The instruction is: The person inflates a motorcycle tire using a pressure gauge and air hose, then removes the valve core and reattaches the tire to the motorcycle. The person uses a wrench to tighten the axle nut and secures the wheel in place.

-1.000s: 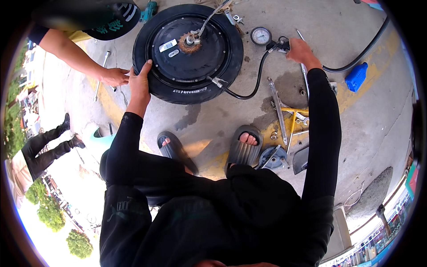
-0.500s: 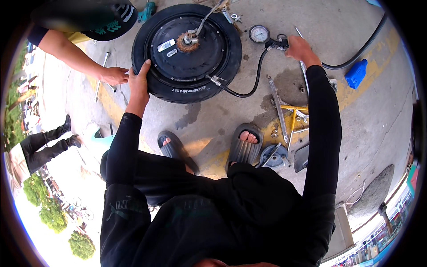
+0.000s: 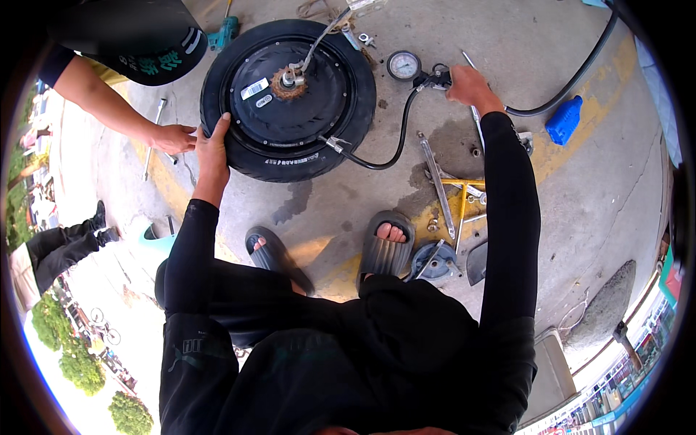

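Observation:
A black wheel [image 3: 341, 101] with a hub motor and a rusty sprocket [image 3: 287, 84] lies on its side on the ground. My left hand [image 3: 212, 151] grips the tyre's near left edge, thumb on top, fingers hidden beneath. My right hand [image 3: 471, 88] is closed round the handle of a tyre inflator [image 3: 437, 77]. Its round dial gauge [image 3: 404, 65] sits just left of that hand. From the inflator a black hose [image 3: 399, 148] curves to a metal clip chuck [image 3: 335, 143] at the wheel's rim. A co-worker's hand [image 3: 174, 138] is close to my left hand, at the tyre's left.
Right of the wheel lie a metal bar [image 3: 437, 185], a yellow frame piece [image 3: 462, 210], a grey brake hub [image 3: 433, 262] and a blue bottle [image 3: 564, 120]. An air hose [image 3: 580, 76] runs off at the upper right. A green power tool [image 3: 223, 32] and a wrench [image 3: 154, 138] lie left.
The whole view has shifted, so the wheel and tools appear lower and further left. Both my hands keep their holds, and the co-worker's hand stays by the tyre.

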Available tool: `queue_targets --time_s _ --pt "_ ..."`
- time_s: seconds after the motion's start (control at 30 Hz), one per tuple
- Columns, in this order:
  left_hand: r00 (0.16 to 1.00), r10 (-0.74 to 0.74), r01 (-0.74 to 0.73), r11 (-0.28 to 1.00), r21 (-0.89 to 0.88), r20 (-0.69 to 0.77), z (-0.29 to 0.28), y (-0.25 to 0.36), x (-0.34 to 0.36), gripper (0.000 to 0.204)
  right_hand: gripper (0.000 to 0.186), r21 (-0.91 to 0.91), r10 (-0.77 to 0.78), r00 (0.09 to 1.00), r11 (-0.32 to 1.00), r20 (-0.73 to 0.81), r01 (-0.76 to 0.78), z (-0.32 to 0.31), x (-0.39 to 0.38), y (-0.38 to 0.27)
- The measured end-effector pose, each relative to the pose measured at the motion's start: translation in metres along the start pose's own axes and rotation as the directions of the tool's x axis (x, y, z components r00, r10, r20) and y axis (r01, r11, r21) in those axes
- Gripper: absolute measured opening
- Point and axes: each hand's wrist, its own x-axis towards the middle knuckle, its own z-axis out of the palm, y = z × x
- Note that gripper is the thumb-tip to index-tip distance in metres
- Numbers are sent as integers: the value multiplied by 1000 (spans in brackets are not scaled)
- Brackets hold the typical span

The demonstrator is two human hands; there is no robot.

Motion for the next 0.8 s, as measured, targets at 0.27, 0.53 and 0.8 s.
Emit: queue_targets --time_s 0.27,0.53,0.8 --pt "1000 8 -8 1000 -19 10 4 3 -2 73 41 15 10 1000 1000 17 -11 3 1 3" --pt "1000 9 -10 1000 -10 -28 10 10 -9 73 40 24 28 999 999 46 -29 -3 0 -1" --pt "1000 0 0 1000 4 -31 10 10 -9 79 42 23 19 999 1000 32 -20 0 2 3"
